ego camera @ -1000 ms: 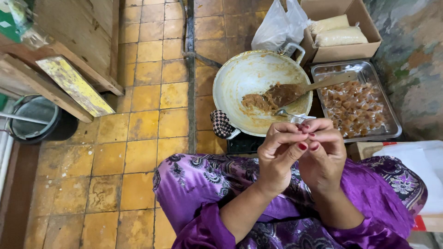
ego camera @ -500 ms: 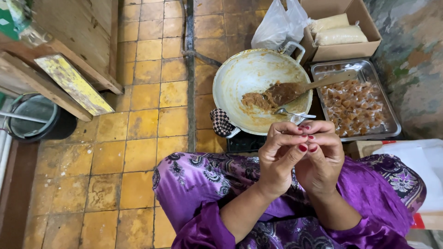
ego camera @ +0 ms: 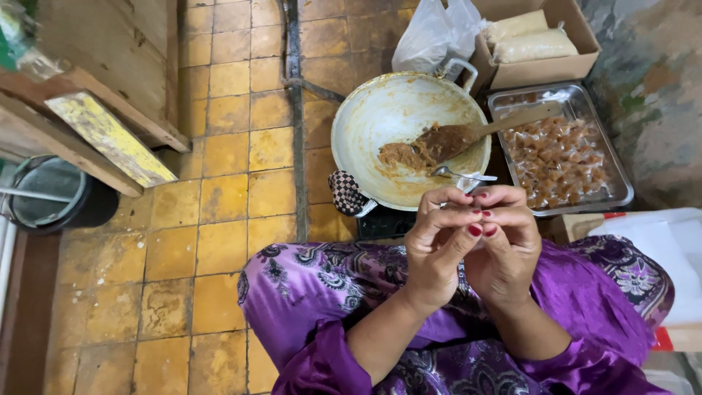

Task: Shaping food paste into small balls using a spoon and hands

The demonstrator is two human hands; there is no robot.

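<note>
Hardly anything has shifted over the last second: both hands hover at the same spot above the lap as before, fingertips pressed together, only turned a little against each other. The left hand curls in from one side and the right hand from the other, red-nailed fingertips meeting in a tight pinch. Whatever sits between them is too small and too covered to make out; a sliver of clear wrapper seems to peek above the knuckles, though I cannot say so for sure. So the grip is narrow and closed, on something hidden.

Just beyond the hands, on the yellow tiled floor, stands a wide pale pan with a lump of brown paste in it, a wooden paddle lying across the rim and a small metal spoon near the edge closest to the person. Right of the pan is a steel tray filled with small wrapped brown sweets. Behind it sits a cardboard box and a white plastic bag.

Since the small twisting goes on and the pan and tray look unchanged, my guess is one piece is still being wrapped.
</note>
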